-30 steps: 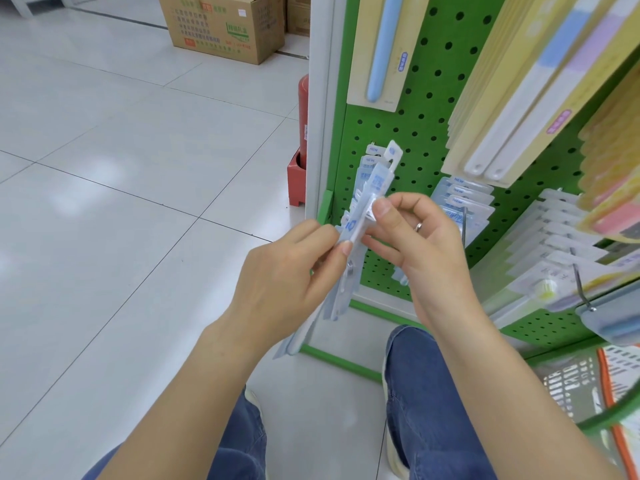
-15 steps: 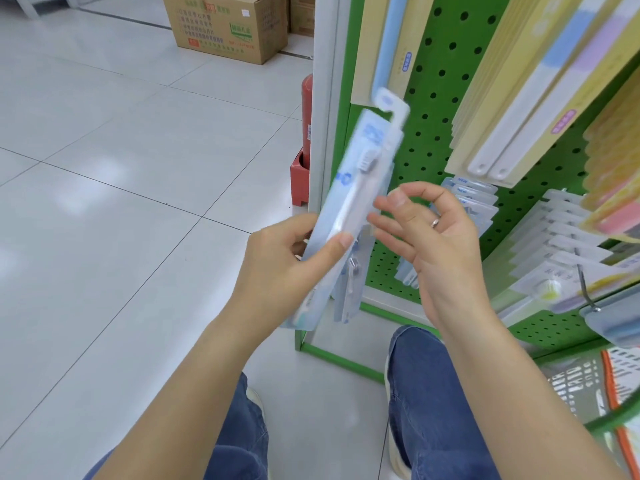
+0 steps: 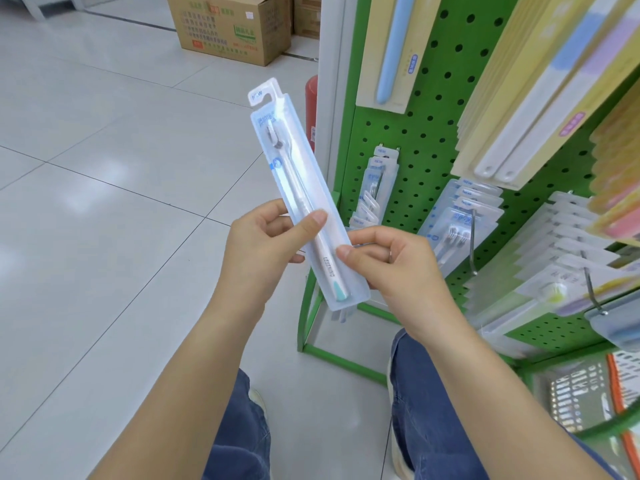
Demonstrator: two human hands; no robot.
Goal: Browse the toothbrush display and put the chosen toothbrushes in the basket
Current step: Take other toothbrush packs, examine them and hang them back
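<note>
Clear plastic toothbrush pack (image 3: 304, 206), pinched between our left hand (image 3: 263, 247) and right hand (image 3: 398, 265), tilts upward so we can read it.

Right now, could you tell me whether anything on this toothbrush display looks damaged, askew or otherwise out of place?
Nothing stands out. The toothbrush pack held by the left hand and right hand looks sealed and uncrushed, tilted only because it is being held. The packs on the green pegboard hang in tidy rows on their hooks.

Green pegboard rack (image 3: 433, 109) hung with toothbrush packs (image 3: 377, 188), cardboard box (image 3: 232, 26) on tiled floor (image 3: 104, 188), perhaps a basket (image 3: 575, 393)
</note>
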